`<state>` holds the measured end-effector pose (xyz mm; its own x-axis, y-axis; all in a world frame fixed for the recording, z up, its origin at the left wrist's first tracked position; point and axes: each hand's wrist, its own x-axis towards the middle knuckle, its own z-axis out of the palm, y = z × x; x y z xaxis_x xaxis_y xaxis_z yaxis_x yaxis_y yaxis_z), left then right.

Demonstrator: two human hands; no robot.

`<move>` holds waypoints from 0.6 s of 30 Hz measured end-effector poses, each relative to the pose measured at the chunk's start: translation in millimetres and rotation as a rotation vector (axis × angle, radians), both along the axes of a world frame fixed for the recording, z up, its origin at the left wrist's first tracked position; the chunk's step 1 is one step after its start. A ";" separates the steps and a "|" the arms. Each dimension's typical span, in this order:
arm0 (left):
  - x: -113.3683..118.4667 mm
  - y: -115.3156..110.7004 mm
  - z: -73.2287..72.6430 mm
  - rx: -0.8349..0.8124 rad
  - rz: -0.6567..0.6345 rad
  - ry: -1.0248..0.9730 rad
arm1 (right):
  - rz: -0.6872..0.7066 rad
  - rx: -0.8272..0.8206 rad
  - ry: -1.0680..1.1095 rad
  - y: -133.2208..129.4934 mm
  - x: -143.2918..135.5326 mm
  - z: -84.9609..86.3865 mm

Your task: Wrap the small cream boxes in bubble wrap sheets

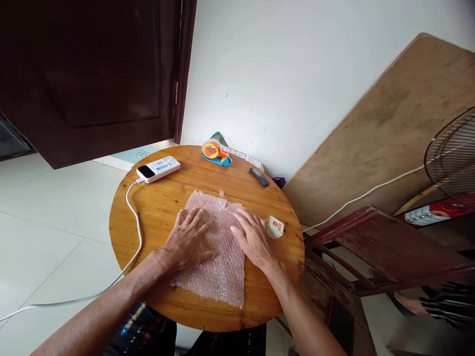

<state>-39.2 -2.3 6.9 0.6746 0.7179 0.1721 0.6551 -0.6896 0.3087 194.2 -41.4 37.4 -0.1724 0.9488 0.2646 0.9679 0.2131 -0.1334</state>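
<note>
A sheet of pinkish bubble wrap (218, 267) lies flat on the round wooden table (156, 217). Spread over its left part is my left hand (188, 240), palm down with the fingers apart. My right hand (254, 237) rests along the sheet's right edge, fingers stretched out, holding nothing. Just right of those fingers stands a small cream box (275, 227) with a red mark. A short piece of clear tape (221, 193) sits by the sheet's far edge.
At the table's back are an orange and blue tape dispenser (218, 153) and a dark blurred object (259, 177). A white power bank (159, 169) with a white cable (139, 227) lies at left. Right of the table are a wooden chair (356, 247) and a fan (452, 153).
</note>
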 end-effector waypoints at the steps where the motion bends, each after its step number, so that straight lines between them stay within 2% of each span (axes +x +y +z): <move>1: 2.3 1.4 -0.1 0.003 0.009 0.001 | -0.050 0.054 0.000 -5.3 9.1 2.8; 4: 9.2 5.6 3.7 0.002 0.021 0.008 | -0.290 0.130 -0.025 -16.6 42.9 12.7; 5: 10.0 5.8 5.8 0.001 0.023 0.009 | -0.378 0.106 -0.027 -18.1 54.9 15.0; 7: 6.9 1.8 10.8 0.005 0.036 0.009 | -0.453 -0.029 0.046 -18.9 75.7 17.1; 10: -8.1 -17.0 19.3 0.013 0.067 0.017 | -0.435 -0.167 0.242 -19.4 90.1 18.5; 12: -19.1 -34.0 23.5 0.013 0.060 0.010 | -0.428 -0.134 0.392 -20.9 84.6 24.0; 14: -25.2 -48.2 25.7 0.013 0.021 -0.030 | -0.392 -0.045 0.563 -22.3 68.7 36.4; 16: -24.9 -55.9 26.2 -0.002 -0.046 -0.046 | -0.275 0.060 0.671 -21.6 46.2 54.6; 18: -20.1 -57.2 26.4 -0.028 -0.104 -0.034 | -0.112 0.096 0.760 -17.8 21.3 73.9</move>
<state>-59.3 -59.5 33.3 0.7400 0.6490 0.1765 0.5693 -0.7442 0.3494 215.4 -59.2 111.2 0.1848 0.9170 0.3536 0.6342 0.1636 -0.7557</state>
